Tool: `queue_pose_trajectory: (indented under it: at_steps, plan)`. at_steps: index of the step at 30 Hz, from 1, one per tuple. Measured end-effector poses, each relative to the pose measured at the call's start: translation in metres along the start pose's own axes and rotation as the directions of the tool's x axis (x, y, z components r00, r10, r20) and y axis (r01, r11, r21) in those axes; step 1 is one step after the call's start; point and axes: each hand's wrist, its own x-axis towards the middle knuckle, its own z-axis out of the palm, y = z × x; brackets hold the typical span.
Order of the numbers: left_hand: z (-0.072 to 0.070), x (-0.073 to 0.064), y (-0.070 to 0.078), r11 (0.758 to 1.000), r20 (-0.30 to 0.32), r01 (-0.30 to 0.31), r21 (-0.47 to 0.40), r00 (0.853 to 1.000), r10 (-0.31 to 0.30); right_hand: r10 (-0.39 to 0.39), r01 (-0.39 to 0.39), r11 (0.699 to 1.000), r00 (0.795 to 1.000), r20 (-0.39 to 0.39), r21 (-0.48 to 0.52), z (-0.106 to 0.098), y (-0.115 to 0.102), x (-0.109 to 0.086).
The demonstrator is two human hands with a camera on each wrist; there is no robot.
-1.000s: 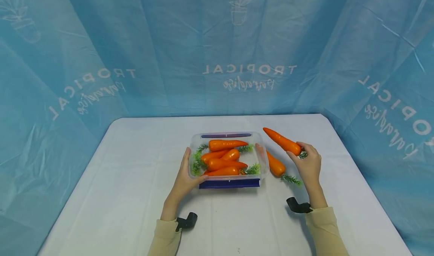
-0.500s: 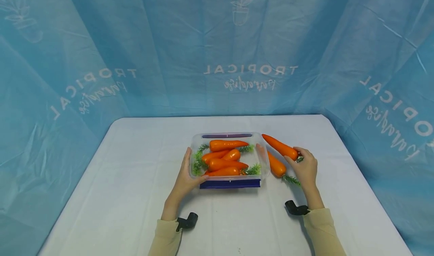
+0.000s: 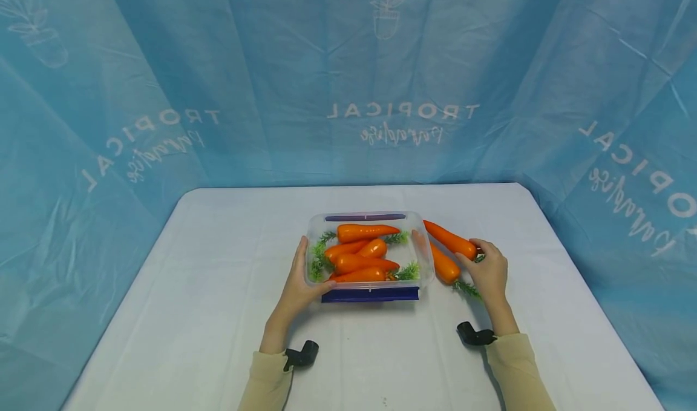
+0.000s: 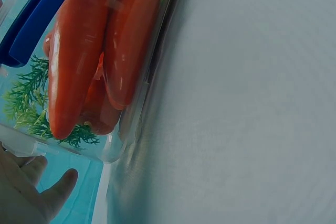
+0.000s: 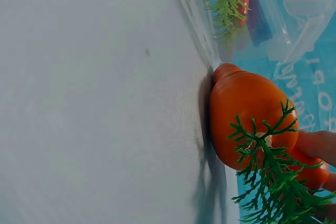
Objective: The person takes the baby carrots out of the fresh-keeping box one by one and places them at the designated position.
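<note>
In the head view, a clear plastic box [image 3: 376, 286] with blue clip flaps holds several orange carrots [image 3: 366, 264] with green tops. My left hand [image 3: 292, 291] holds its left front corner, thumb along the front rim and fingers against the left wall. With thumb and fingers, my right hand [image 3: 490, 273] pinches a carrot [image 3: 451, 240] by its thick end; its tip points left, right at the box's right side. Another carrot [image 3: 445, 269] lies just in front of it, its leafy top [image 5: 268, 166] large in the right wrist view and partly covering the pinched one.
Everything rests on a table with a white cover [image 3: 229, 314]. Blue printed curtains [image 3: 294, 84] hang behind the table and along both sides. Black wrist mounts [image 3: 475, 333] sit below the hands at the sleeves.
My right hand has come down and toward me with the carrot, lowering it from the air to beside the box and the other carrot. The left hand and box stay put.
</note>
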Motion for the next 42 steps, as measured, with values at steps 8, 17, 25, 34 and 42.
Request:
queue_pose_trajectory:
  at_steps: [8,17,25,34,42]
  plan:
    - [0.0006,0.0016,-0.0005,1.0,0.004,-0.009,-0.004,1.0,0.009,0.011,-0.01,1.0,1.0,0.022,-0.017,-0.0002,0.0005,-0.0021]
    - [0.0004,0.0013,0.0007,0.999,0.012,-0.012,-0.03,1.0,0.013,0.07,-0.064,0.996,0.992,0.105,-0.062,0.0003,0.0037,-0.0034]
    - [0.0004,0.0008,0.0008,1.0,0.012,-0.01,-0.02,1.0,0.01,0.118,-0.105,0.991,0.979,0.167,-0.08,-0.0008,0.0041,-0.0038]
    - [0.0003,0.0,-0.0007,1.0,0.005,-0.012,-0.022,1.0,0.013,0.152,-0.132,0.986,0.962,0.229,-0.103,-0.001,0.0053,-0.0017]
    - [0.0005,0.0002,-0.0011,0.999,0.012,-0.003,-0.042,1.0,0.003,0.142,-0.121,0.988,0.957,0.253,-0.1,-0.0018,0.0054,-0.0014]
